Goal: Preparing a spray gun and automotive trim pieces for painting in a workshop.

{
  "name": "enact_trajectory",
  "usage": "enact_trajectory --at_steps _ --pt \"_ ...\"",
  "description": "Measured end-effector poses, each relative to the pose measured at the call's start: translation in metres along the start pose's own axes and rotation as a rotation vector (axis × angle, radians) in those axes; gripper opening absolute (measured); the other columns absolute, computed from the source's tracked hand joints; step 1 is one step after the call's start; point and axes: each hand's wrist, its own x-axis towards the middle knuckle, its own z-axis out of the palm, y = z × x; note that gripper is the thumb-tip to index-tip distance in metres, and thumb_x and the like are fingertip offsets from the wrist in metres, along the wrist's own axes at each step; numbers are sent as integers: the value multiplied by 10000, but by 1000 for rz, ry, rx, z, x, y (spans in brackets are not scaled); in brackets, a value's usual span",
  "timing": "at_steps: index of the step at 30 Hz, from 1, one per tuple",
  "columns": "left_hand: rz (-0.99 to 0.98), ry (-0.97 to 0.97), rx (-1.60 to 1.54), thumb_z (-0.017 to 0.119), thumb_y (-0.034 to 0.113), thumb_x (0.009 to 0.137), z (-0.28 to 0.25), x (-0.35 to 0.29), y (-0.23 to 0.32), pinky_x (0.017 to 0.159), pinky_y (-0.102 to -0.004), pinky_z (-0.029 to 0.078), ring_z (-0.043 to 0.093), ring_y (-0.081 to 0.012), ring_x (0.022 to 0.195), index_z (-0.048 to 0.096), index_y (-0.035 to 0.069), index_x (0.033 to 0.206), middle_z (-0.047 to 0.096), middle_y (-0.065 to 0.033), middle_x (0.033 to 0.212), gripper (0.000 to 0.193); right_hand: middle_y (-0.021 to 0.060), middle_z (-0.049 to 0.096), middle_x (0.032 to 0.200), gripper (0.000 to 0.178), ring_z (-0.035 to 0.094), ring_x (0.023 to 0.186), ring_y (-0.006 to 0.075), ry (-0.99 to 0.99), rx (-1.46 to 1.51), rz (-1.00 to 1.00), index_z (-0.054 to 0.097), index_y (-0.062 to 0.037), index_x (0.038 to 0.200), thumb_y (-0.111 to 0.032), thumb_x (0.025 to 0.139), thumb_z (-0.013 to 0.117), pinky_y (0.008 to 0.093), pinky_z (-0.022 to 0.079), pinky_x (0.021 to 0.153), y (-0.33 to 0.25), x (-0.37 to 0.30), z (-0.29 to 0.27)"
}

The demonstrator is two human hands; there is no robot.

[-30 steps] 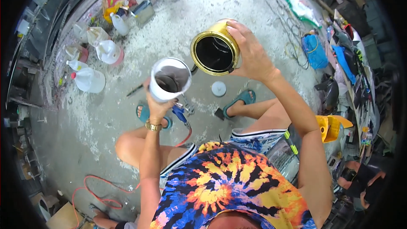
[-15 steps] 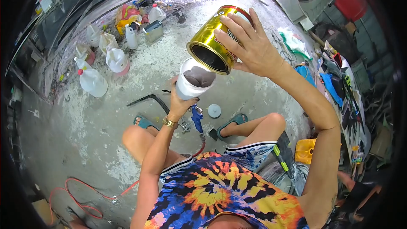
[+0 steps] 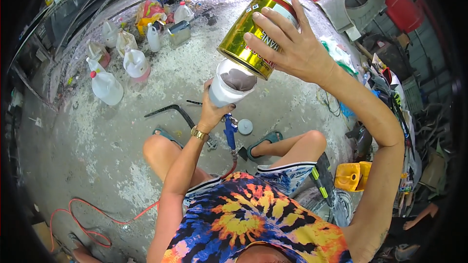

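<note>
In my right hand (image 3: 292, 44) is a gold paint can (image 3: 256, 31) with a red rim, tipped so its mouth faces down over a white cup (image 3: 224, 93). My fingers spread across the can's side. Thick grey paint (image 3: 239, 80) shows inside the cup. My left hand (image 3: 214, 112) wraps round the cup's lower part and holds it tilted. Beneath the cup hangs a blue spray gun (image 3: 230, 131), joined at its handle to a red hose; how cup and gun meet is hidden behind my hand. No stream of paint is visible between can and cup.
A pale round lid (image 3: 245, 126) and a black bent bar (image 3: 178, 112) lie on the floor between my feet. Several plastic jugs (image 3: 107, 87) stand at the left, near a metal tin (image 3: 179, 35). An orange hose (image 3: 90, 209) curls at lower left. A yellow jerrycan (image 3: 347, 177) sits right.
The can has turned further mouth-down, hiding its dark inside. The cup and spray gun have shifted slightly right and up with my left hand.
</note>
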Motion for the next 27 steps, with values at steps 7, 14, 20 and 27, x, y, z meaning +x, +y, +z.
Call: enact_trajectory --at_steps 7,14,20,27 --pt "-1 18 -27 869 190 590 2 3 1 979 -340 404 490 -203 1131 296 36 1302 497 -100 1195 927 75 399 1367 658 381 1286 260 -31 -65 -78 334 -257 1345 -213 757 627 652 236 1073 8 3 -13" --pt "77 19 29 858 199 608 7 10 11 979 -333 399 492 -194 1122 315 30 1295 506 -100 1183 891 74 407 1363 669 395 1281 254 -20 -130 -109 330 -259 1352 -202 751 619 660 233 1067 11 8 -25" --pt "79 45 3 820 409 650 13 16 16 984 -328 373 490 -194 1119 369 -10 1279 513 -99 1189 880 71 416 1356 653 398 1278 249 -14 -158 -127 345 -268 1344 -173 755 610 662 235 1062 16 14 -28" --pt "108 44 -16 852 206 620 15 26 16 959 -337 410 518 -210 1091 356 24 1272 541 -117 1159 840 72 425 1347 611 392 1282 240 -40 -180 -129 389 -268 1325 -150 765 602 654 222 1077 26 25 -37"
